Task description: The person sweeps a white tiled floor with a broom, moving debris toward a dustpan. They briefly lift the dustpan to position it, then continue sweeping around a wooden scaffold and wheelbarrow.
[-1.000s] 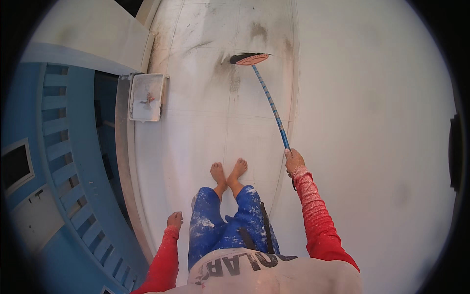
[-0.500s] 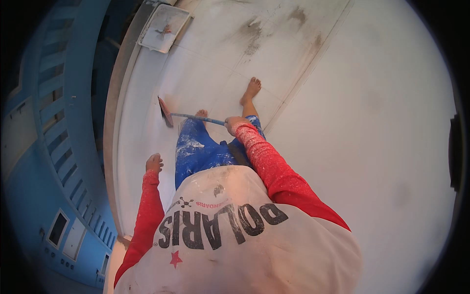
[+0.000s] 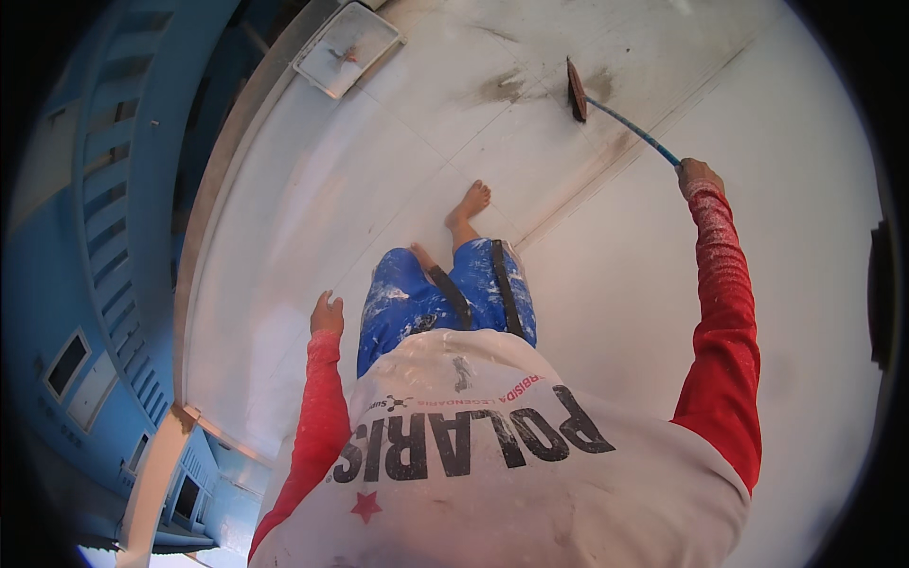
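Note:
My right hand [image 3: 699,176] is closed around the end of a broom's blue handle [image 3: 632,129], with the arm stretched out to the far right. The broom's dark reddish-brown head [image 3: 576,92] is on the pale tiled floor [image 3: 417,123] ahead of me, close to some dark smudges. On the other side, my left hand [image 3: 328,313] hangs beside my leg with nothing in it, its fingers loosely bent and apart. White dust covers my red sleeves and blue shorts.
At the far left a white rectangular tray [image 3: 327,78] with a small reddish thing in it stands by a low ledge [image 3: 204,204]. Beyond the ledge is a blue building [image 3: 57,312]. Dark smudges [image 3: 502,87] mark the floor ahead. My bare foot [image 3: 471,200] is forward.
The broom has swung from the left, near my foot, across to the far right, my right arm reaching out with it. My left hand stays empty. My view has shifted a little.

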Available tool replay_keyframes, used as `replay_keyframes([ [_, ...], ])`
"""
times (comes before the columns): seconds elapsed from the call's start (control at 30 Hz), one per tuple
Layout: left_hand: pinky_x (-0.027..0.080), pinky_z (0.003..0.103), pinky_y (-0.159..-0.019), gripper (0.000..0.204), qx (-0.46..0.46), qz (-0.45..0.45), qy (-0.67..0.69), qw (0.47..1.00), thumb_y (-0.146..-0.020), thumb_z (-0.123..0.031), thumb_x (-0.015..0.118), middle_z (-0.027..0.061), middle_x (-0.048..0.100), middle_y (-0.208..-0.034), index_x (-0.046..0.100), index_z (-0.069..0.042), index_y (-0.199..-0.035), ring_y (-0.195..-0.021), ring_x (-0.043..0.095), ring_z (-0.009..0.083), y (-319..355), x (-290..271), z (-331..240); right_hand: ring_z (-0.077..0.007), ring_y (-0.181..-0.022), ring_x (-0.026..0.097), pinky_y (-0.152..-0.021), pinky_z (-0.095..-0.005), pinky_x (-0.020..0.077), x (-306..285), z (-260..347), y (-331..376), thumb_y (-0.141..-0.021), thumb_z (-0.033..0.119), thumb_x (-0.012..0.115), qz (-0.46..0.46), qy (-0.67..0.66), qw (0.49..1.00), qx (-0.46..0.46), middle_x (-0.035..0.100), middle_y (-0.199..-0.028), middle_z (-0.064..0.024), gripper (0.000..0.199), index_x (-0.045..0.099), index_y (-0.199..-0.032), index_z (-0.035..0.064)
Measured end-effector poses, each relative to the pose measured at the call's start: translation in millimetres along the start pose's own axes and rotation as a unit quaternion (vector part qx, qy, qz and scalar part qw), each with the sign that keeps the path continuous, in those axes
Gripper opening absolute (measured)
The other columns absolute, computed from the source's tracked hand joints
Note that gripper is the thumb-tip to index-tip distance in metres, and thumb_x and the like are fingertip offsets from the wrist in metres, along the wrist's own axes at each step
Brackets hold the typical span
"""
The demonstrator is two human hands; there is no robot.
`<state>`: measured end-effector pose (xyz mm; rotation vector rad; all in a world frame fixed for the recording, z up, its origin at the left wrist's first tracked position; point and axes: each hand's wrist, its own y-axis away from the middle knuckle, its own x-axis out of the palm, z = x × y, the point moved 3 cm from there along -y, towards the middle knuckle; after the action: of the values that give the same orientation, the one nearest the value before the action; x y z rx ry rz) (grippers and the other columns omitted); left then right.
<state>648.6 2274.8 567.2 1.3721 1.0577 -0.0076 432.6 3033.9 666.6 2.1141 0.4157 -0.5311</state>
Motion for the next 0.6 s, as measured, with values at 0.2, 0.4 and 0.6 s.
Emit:
replay_keyframes([
  [0.2, 0.045, 0.040, -0.098, 0.050, -0.068, 0.007, 0.091, 0.993, -0.090, -0.037, 0.055, 0.0211, 0.064, -0.119, 0.056, -0.005, -0.129, -0.111, 0.061, 0.0338, 14, 42, 66, -0.0280, -0.106, 0.064, -0.092, -0.0426, 0.0502, -32, 70, 72, -0.097, 0.036, 0.049, 0.011, -0.047, 0.982, -0.182, 0.068, -0.114, -0.0084, 0.035, 0.065, -0.120, 0.0153],
  [0.4, 0.046, 0.039, -0.097, 0.050, -0.034, -0.023, 0.099, 0.994, -0.090, -0.036, 0.055, 0.0222, 0.064, -0.116, 0.056, -0.004, -0.129, -0.108, 0.062, 0.0331, 6, 32, 38, -0.0315, -0.111, 0.061, -0.096, -0.0434, 0.0469, 100, 297, 70, -0.096, 0.041, 0.049, 0.094, -0.093, 0.962, -0.240, 0.066, -0.119, -0.0110, 0.038, 0.066, -0.120, 0.0176],
  [0.6, 0.043, 0.039, -0.101, 0.050, -0.160, -0.061, 0.212, 0.962, -0.089, -0.035, 0.057, 0.0227, 0.060, -0.126, 0.057, -0.002, -0.127, -0.117, 0.057, 0.0321, 52, 38, 130, -0.0295, -0.113, 0.061, -0.098, -0.0406, 0.0463, 130, 214, 13, -0.095, 0.042, 0.054, 0.083, -0.100, 0.967, -0.218, 0.065, -0.121, -0.0107, 0.039, 0.065, -0.124, 0.0181],
])
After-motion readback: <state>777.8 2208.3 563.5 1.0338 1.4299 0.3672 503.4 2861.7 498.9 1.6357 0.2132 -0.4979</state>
